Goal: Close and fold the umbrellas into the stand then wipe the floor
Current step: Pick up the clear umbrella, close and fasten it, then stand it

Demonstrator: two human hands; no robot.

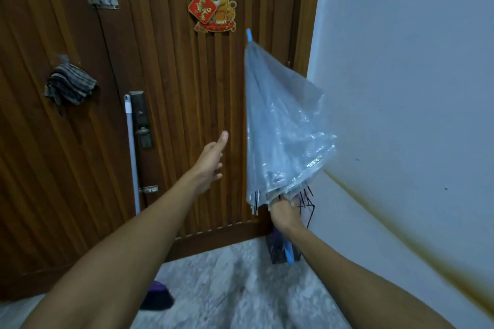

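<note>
Speckled grey floor (240, 288) below the door. A purple object (157, 298) (blurred) lies on it. A dark stand (278, 251) sits in the corner.

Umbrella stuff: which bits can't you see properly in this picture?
- Head view: the clear umbrella handle is mostly covered by the right hand and forearm.
- The black wire stand sits largely behind the canopy and hand.
- The purple thing on the floor is half hidden by the left forearm.
</note>
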